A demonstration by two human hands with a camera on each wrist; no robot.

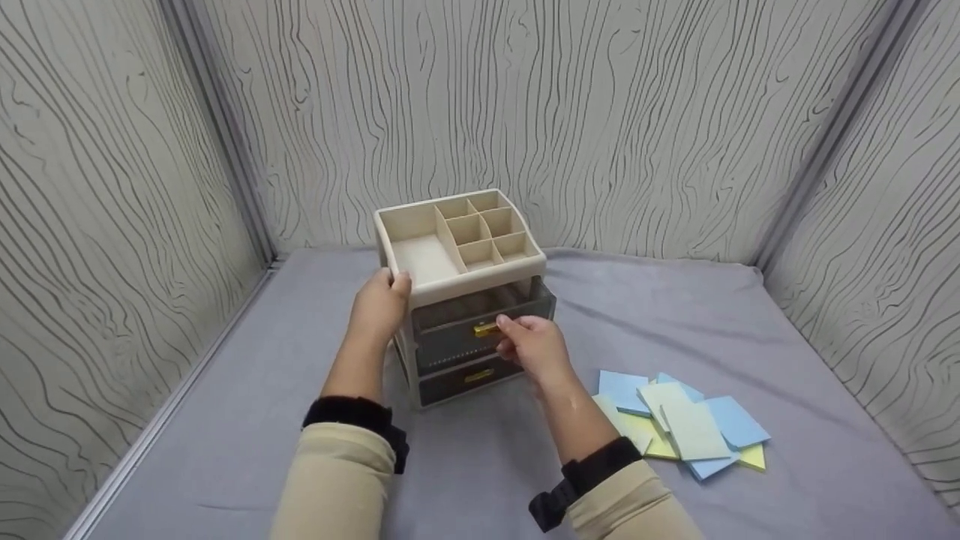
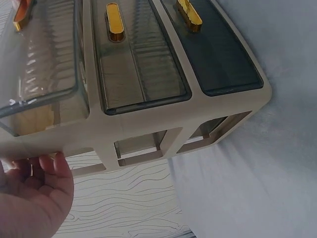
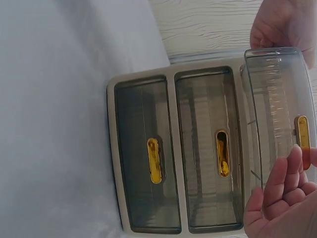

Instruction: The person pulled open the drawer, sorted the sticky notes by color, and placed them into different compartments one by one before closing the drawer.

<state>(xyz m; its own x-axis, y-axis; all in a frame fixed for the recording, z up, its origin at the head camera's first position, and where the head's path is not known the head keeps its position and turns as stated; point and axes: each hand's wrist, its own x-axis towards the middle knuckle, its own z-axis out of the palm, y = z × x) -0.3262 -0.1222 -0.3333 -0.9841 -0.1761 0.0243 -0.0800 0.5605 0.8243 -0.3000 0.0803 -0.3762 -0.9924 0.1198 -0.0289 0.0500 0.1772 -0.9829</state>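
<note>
A drawer organiser (image 1: 465,300) stands on the desk (image 1: 225,450), well back near the walls. Its top drawer (image 1: 484,319) juts forward above two shut ones. To its right lie scattered note pads (image 1: 686,427), apparently overlapping.

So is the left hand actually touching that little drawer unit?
Touching. The head view shows the left hand gripping the top tray's corner of the drawer unit, fingertips on its rim.
</note>
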